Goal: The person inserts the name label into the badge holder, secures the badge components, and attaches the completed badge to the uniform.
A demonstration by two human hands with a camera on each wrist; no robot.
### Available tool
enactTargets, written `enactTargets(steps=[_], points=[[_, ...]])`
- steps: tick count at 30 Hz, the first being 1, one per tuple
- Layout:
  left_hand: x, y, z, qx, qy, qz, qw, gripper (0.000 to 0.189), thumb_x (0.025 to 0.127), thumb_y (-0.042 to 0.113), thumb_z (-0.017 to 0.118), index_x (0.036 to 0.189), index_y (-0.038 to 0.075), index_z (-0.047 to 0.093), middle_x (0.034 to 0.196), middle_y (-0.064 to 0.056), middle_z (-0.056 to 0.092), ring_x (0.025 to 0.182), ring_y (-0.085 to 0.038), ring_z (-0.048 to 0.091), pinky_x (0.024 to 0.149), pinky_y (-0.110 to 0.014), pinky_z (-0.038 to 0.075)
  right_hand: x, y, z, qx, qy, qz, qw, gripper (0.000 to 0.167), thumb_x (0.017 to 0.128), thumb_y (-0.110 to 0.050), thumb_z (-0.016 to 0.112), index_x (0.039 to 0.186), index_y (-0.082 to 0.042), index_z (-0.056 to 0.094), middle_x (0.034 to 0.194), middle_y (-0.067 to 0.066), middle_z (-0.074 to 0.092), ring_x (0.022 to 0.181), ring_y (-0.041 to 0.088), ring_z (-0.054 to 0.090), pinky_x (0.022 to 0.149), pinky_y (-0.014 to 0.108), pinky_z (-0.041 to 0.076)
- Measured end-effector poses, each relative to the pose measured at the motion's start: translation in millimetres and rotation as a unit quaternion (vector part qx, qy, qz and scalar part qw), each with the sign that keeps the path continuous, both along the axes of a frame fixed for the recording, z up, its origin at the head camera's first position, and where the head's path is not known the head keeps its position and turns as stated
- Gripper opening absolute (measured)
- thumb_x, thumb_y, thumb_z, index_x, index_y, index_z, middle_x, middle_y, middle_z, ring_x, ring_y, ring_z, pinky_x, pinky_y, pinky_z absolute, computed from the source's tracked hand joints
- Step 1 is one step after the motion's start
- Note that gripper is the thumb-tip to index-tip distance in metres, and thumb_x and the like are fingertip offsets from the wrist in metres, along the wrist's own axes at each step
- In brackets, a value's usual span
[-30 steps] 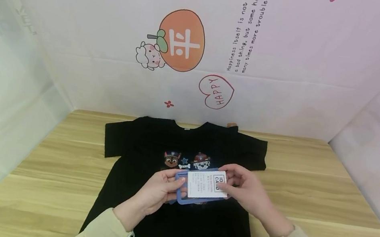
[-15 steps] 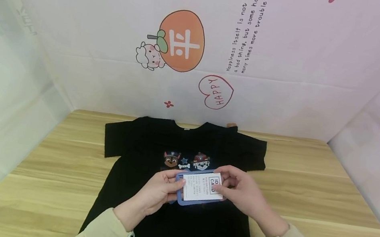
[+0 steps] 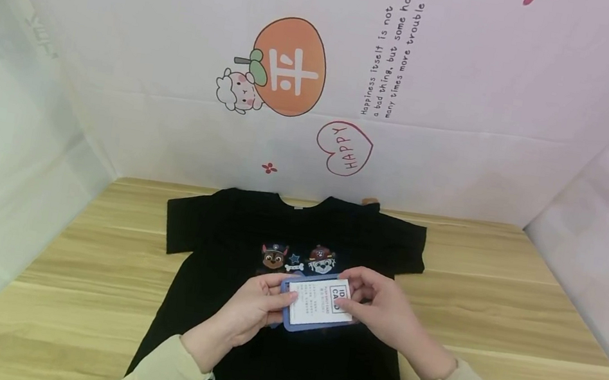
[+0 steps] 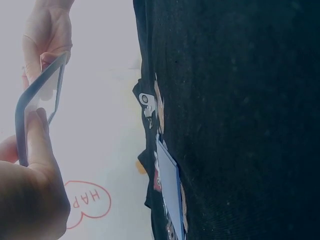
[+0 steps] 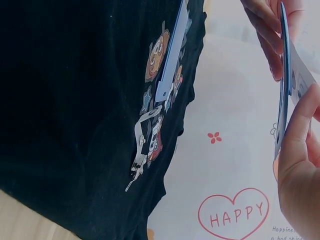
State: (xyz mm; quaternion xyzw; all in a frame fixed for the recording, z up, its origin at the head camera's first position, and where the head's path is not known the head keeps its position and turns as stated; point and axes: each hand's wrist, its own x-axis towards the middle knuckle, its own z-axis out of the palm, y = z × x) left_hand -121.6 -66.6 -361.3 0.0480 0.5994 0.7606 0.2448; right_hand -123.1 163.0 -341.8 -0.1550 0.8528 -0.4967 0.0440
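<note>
My left hand (image 3: 248,307) grips the left end of a blue-framed card holder (image 3: 314,328), thumb on its face. Over the holder's opening lies a white card (image 3: 307,305) printed "ID CARD". My right hand (image 3: 389,312) pinches the right end, its thumb on the card. In the right wrist view the card (image 5: 301,70) stands out at an angle from the holder's thin edge (image 5: 286,55). Below the hands a black T-shirt (image 3: 247,221) with cartoon dog prints is spread flat. A flat blue piece (image 4: 171,187) lies on it, mostly hidden in the head view.
A strap clip with a metal fastener (image 5: 141,140) lies on the shirt beside the blue piece. The wooden table (image 3: 478,286) extends on both sides. White printed cloth (image 3: 172,132) hangs behind it and at the sides.
The white card has slid left across the holder and now covers more of its opening. My right hand has moved left with it; my left hand stays put.
</note>
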Motion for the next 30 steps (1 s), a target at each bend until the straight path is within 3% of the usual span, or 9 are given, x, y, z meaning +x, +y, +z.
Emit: enactTargets(steps=[13, 21, 30], points=[[1.0, -0.1, -1.5, -0.001, 0.001, 0.005, 1.0000, 0.041, 0.096, 0.002, 0.050, 0.135, -0.006, 0.042, 0.122, -0.021, 0.062, 0.096, -0.016, 0.067, 0.085, -0.035, 0.055, 0.4, -3.6, -2.2, 0.023, 0.022, -0.011, 0.9994, 0.028, 0.082, -0.005, 0.072, 0.109, -0.004, 0.065, 0.084, 0.006, 0.063, 0.064, 0.013, 0.057, 0.053, 0.023, 0.052], [1.5, -0.3, -1.8, -0.003, 0.006, 0.009, 0.9999, 0.041, 0.096, 0.002, 0.050, 0.135, -0.007, 0.042, 0.122, -0.022, 0.062, 0.096, -0.017, 0.067, 0.084, -0.035, 0.055, 0.1, -3.9, -5.3, 0.056, 0.079, -0.052, 0.9939, 0.026, 0.079, -0.008, 0.076, 0.102, -0.005, 0.066, 0.075, -0.001, 0.058, 0.063, 0.010, 0.051, 0.055, 0.021, 0.046], [1.3, -1.8, -1.4, -0.003, 0.009, 0.007, 0.9999, 0.043, 0.095, 0.002, 0.050, 0.136, -0.007, 0.040, 0.123, -0.023, 0.061, 0.096, -0.017, 0.067, 0.083, -0.034, 0.055, -0.4, -3.2, -6.9, 0.058, 0.094, -0.082, 0.9905, 0.031, 0.076, -0.009, 0.079, 0.103, -0.006, 0.063, 0.075, 0.001, 0.048, 0.062, 0.010, 0.046, 0.055, 0.020, 0.040]])
